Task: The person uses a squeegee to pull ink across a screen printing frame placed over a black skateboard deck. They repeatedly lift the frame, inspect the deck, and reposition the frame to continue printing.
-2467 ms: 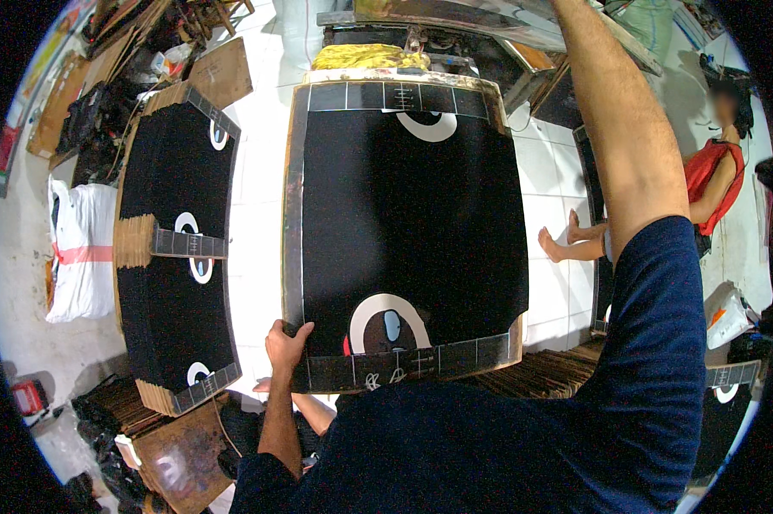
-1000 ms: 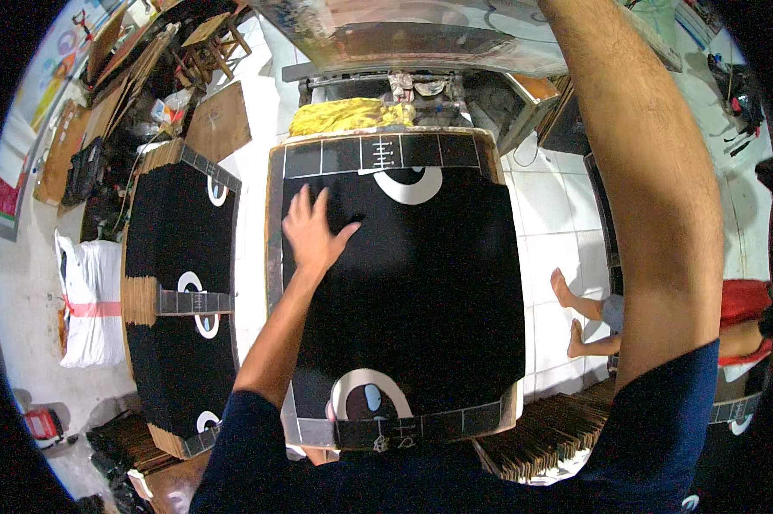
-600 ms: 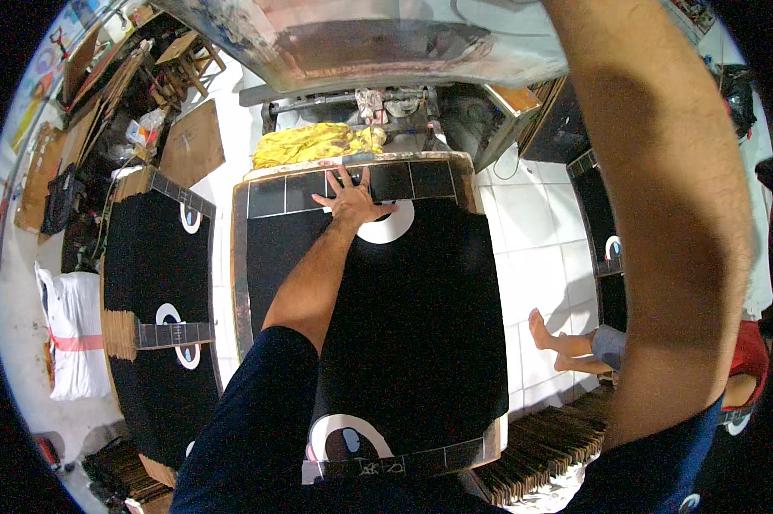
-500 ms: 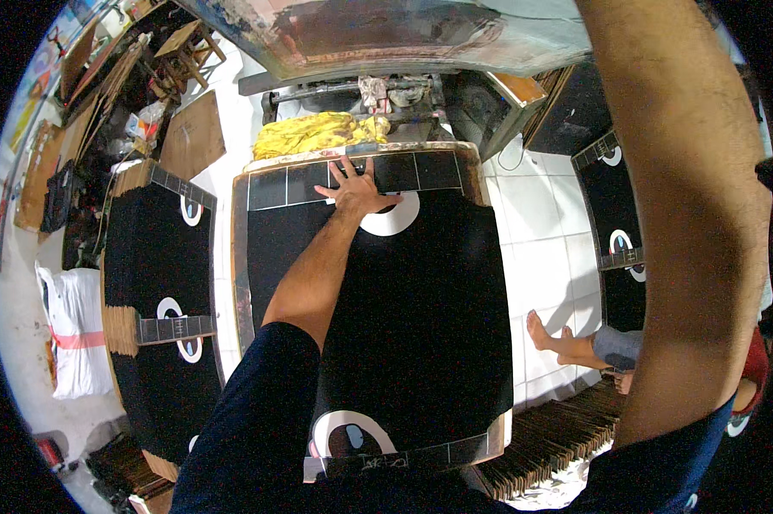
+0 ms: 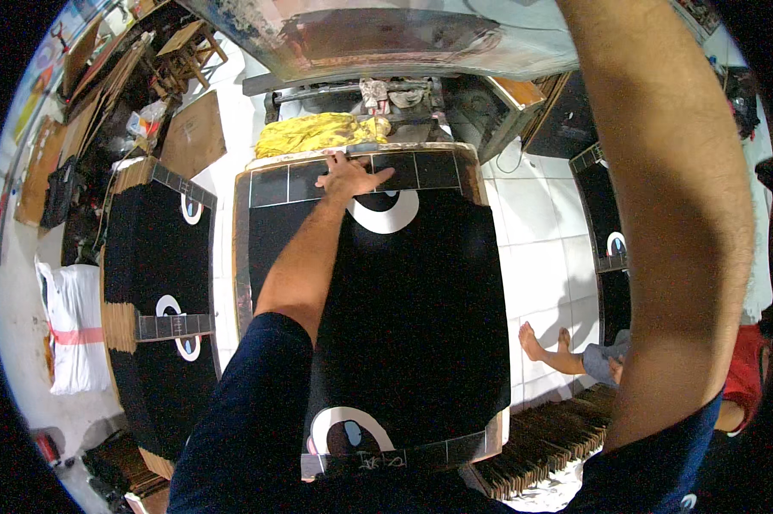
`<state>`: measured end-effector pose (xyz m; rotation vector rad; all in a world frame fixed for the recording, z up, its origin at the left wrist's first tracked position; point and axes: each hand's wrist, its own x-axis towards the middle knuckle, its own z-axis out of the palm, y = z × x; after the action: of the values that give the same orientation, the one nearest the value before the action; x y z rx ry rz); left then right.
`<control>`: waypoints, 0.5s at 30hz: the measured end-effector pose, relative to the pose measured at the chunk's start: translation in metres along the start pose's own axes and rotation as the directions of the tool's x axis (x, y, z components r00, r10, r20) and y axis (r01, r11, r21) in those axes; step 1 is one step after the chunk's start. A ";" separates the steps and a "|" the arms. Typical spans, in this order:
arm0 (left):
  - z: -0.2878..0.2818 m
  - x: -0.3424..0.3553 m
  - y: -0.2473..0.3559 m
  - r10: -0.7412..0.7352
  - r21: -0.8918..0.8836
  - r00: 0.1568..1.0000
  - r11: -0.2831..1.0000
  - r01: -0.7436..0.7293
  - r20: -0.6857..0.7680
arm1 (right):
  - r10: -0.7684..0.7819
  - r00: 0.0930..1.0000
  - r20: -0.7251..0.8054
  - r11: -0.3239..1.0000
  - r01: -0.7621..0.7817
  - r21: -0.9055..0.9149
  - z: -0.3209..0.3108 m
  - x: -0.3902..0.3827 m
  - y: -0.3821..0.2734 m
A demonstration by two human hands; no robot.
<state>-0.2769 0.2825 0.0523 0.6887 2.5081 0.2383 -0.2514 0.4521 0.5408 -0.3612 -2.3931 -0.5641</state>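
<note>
In front of me lies a black fabric panel (image 5: 412,317) on a wooden board (image 5: 242,248). White eye-shaped prints mark its far edge and its near edge. My left hand (image 5: 349,178) rests palm down at the far edge, on a dark strip (image 5: 438,170) with thin white lines. Its fingers are apart and slightly bent, and it holds nothing. The far eye print (image 5: 390,218) shows just below this hand. My right forearm (image 5: 682,197) rises along the right side, and its hand is out of view. A large paint-smeared frame (image 5: 386,43) stands tilted up beyond the board.
Yellow cloth (image 5: 313,134) lies behind the board. Stacked black panels (image 5: 159,257) stand to the left, near a white bundle (image 5: 75,325). More panels (image 5: 599,206) are at the right. A person's bare foot (image 5: 530,343) is on the tiles, by stacked brown sheets (image 5: 540,441).
My left hand's fingers have drawn in and bent slightly at the far edge. My right forearm has shifted a little left. The other person's feet have moved slightly.
</note>
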 end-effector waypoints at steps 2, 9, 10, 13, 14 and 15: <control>-0.003 0.011 -0.015 -0.005 -0.145 1.000 0.989 0.001 -0.027 | 0.227 0.973 0.034 0.944 -0.228 0.238 -0.019 -0.041 -0.013; -0.015 -0.076 -0.046 -0.192 -0.654 0.730 0.627 -0.424 -0.656 | 0.270 0.963 0.013 0.864 -0.248 0.437 -0.052 -0.154 -0.051; -0.019 -0.111 -0.042 -0.179 -0.649 0.658 0.479 -0.591 -0.731 | 0.286 0.956 0.061 0.806 -0.274 0.525 -0.050 -0.171 -0.054; -0.021 -0.244 -0.025 -0.244 -0.663 0.647 -0.021 -0.748 -0.722 | 0.202 0.957 -0.208 0.928 -0.119 0.353 -0.033 -0.243 -0.076; -0.021 -0.287 -0.020 -0.274 -0.684 0.703 -0.177 -0.708 -0.657 | 0.208 0.920 -0.333 0.904 -0.050 0.425 -0.029 -0.269 -0.084; -0.022 -0.325 -0.016 -0.249 -0.595 0.676 -0.333 -0.732 -0.693 | 0.188 0.910 -0.369 0.881 0.010 0.474 -0.027 -0.298 -0.090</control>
<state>-0.0573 0.1003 0.2096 0.3839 1.2455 2.8365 -0.0473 0.3271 0.3393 -0.1228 -2.0044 0.0038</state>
